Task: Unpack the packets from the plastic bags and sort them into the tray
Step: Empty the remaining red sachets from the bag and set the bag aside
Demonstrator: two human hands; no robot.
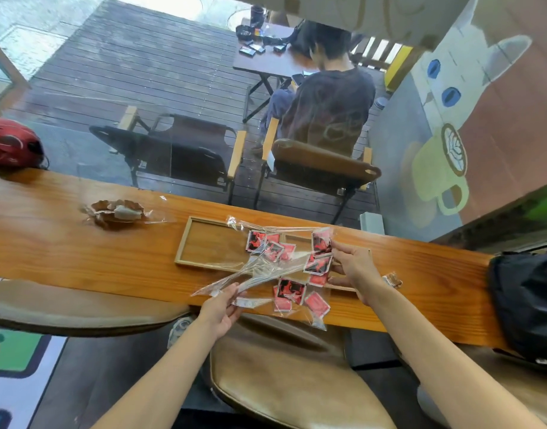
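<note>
— What are the fingers doing?

— The left hand pinches the gathered end of a clear plastic bag between thumb and fingers, at the near edge of the wooden surface. The film stretches from there up and to the right. The right hand reaches in from the other side; its fingers are curled at the bag's far end, touching a red-and-black packet, though whether they grip the packet or only the film I cannot tell.

— Where are the packets?

— The red packets show through the film. One cluster lies over the middle of the wooden tray; another group sits near the front edge of the surface, just beside the left hand. Whether any lie loose outside the bag is unclear.

— And the tray itself?

— Its left compartment shows bare wood. The right part is covered by bag and hand, so its contents are hidden.

— Any other bag?

— A crumpled second bag with brownish contents lies well apart to the left. A black bag sits at the right end.
</note>
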